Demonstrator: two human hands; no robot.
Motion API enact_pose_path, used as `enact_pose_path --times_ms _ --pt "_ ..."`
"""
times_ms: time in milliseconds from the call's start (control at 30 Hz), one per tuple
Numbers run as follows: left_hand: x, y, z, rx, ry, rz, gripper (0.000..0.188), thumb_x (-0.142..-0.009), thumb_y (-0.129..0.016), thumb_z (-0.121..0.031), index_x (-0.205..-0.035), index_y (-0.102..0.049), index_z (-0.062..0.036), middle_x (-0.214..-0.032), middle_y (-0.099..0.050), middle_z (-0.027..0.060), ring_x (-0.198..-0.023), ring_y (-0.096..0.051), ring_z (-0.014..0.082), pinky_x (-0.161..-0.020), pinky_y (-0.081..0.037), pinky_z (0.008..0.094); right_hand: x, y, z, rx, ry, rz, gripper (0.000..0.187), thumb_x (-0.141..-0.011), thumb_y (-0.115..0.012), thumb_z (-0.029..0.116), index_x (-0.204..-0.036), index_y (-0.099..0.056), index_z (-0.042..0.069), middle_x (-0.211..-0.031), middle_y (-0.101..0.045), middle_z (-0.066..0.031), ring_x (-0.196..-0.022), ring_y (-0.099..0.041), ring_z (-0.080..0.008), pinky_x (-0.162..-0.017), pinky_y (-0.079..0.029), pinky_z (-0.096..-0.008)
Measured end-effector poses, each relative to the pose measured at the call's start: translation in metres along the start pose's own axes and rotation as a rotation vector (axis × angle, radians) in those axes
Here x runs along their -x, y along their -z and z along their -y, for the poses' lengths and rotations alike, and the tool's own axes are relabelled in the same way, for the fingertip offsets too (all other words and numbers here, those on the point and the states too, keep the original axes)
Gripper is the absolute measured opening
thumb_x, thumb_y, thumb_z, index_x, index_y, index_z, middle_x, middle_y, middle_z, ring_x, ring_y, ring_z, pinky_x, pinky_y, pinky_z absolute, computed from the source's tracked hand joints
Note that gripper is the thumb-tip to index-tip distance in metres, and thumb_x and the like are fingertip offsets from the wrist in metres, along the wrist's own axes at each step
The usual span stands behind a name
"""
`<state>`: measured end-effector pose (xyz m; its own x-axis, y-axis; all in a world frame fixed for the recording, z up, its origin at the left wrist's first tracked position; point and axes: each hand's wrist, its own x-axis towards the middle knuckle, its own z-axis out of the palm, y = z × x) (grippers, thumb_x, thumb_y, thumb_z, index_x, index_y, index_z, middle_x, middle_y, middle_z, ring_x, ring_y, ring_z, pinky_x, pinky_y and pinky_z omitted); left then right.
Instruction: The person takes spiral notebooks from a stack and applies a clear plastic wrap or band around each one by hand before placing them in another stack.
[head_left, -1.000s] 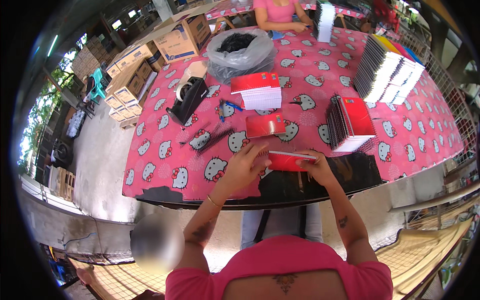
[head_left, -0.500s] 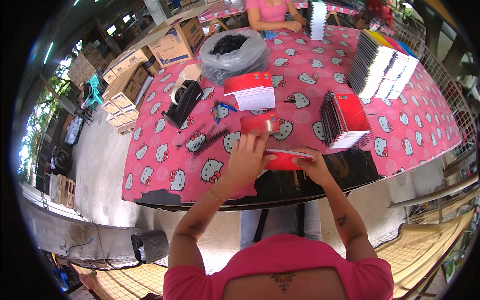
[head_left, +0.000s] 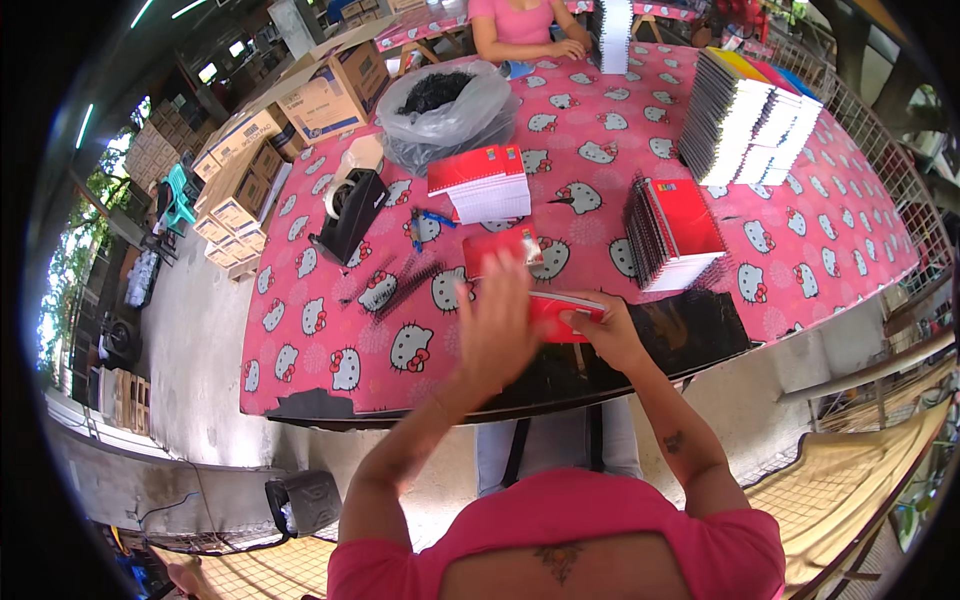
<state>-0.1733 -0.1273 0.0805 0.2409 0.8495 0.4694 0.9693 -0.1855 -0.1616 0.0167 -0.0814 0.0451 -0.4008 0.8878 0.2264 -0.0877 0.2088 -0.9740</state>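
My right hand [head_left: 608, 333] grips a small red-covered notebook [head_left: 568, 322] by its right end, thumb on the cover, at the table's near edge. My left hand [head_left: 498, 325] is raised at the notebook's left end with its fingers stretched out, blurred by motion; whether it touches the notebook I cannot tell. Just beyond lies another red notebook [head_left: 490, 250], partly behind my left fingers. Farther back stands a stack of red-covered notebooks [head_left: 485, 185]. Several black spiral coils [head_left: 405, 292] lie left of my left hand. To the right is a pile of spiral-bound red notebooks [head_left: 690, 230].
A black tape dispenser [head_left: 352, 215], blue pens [head_left: 428, 222] and a plastic bag [head_left: 445, 135] of black coils sit on the left of the pink patterned table [head_left: 590, 200]. Tall notebook stacks [head_left: 750, 120] stand far right. Cardboard boxes [head_left: 335, 95] rise at the left; a co-worker [head_left: 520, 28] sits opposite.
My left hand has come off the flat red notebook and lifted toward me, fingers stretched. My right hand still holds its notebook. The whole view has shifted slightly.
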Motion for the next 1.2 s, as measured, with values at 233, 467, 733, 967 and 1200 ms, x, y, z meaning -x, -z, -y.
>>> enact_pose_path --times_ms 233,467,733,967,1200 --pt "0.011 -0.005 -0.001 0.109 -0.08 -0.018 0.091 -0.089 -0.05 -0.062 -0.147 -0.034 0.0056 -0.154 -0.032 0.0276 -0.146 -0.026 0.0417 -0.115 -0.014 0.0638 -0.001 0.004 0.009 -0.034 -0.063 0.003 0.03 -0.093 -0.067 0.007 -0.122 -0.066 0.002 -0.101 -0.07 -0.0022 -0.087 -0.058 -0.0056 -0.073 -0.05 -0.0233" --pt "0.036 -0.019 -0.008 0.209 -0.2 -0.014 0.085 -0.092 -0.049 -0.058 -0.144 -0.037 0.0088 -0.152 -0.034 0.0287 -0.145 -0.028 0.0427 -0.114 -0.016 0.0643 -0.005 -0.001 0.014 -0.105 -0.088 0.102 0.037 -0.093 -0.067 0.006 -0.129 -0.062 0.001 -0.115 -0.069 -0.0038 -0.101 -0.06 -0.0075 -0.088 -0.051 -0.025" --pt "0.038 -0.026 -0.02 0.298 -0.212 -0.005 0.079 -0.095 -0.05 -0.051 -0.145 -0.036 0.0078 -0.153 -0.034 0.0276 -0.146 -0.027 0.0399 -0.115 -0.014 0.0633 -0.004 -0.001 -0.01 -0.023 0.051 0.092 0.037 -0.091 -0.062 0.0 -0.129 -0.062 0.001 -0.111 -0.071 -0.0065 -0.098 -0.063 -0.0111 -0.087 -0.051 -0.0275" --pt "0.054 -0.031 -0.035 0.373 -0.182 0.137 0.082 -0.096 -0.047 -0.054 -0.148 -0.032 0.0081 -0.157 -0.028 0.0269 -0.148 -0.021 0.0409 -0.117 -0.009 0.0621 -0.007 0.006 -0.046 0.083 -0.04 0.107 0.036 -0.087 -0.065 0.001 -0.123 -0.066 0.004 -0.102 -0.073 -0.0084 -0.09 -0.064 -0.0102 -0.081 -0.052 -0.0286" --pt "0.04 -0.023 -0.033 0.305 -0.167 0.133 0.084 -0.095 -0.05 -0.054 -0.147 -0.032 0.0082 -0.156 -0.027 0.0277 -0.149 -0.021 0.0396 -0.116 -0.011 0.0627 -0.004 0.01 -0.035 0.187 0.002 0.12 0.031 -0.087 -0.07 0.009 -0.117 -0.069 0.004 -0.091 -0.074 -0.0111 -0.081 -0.066 -0.0099 -0.073 -0.053 -0.0302"
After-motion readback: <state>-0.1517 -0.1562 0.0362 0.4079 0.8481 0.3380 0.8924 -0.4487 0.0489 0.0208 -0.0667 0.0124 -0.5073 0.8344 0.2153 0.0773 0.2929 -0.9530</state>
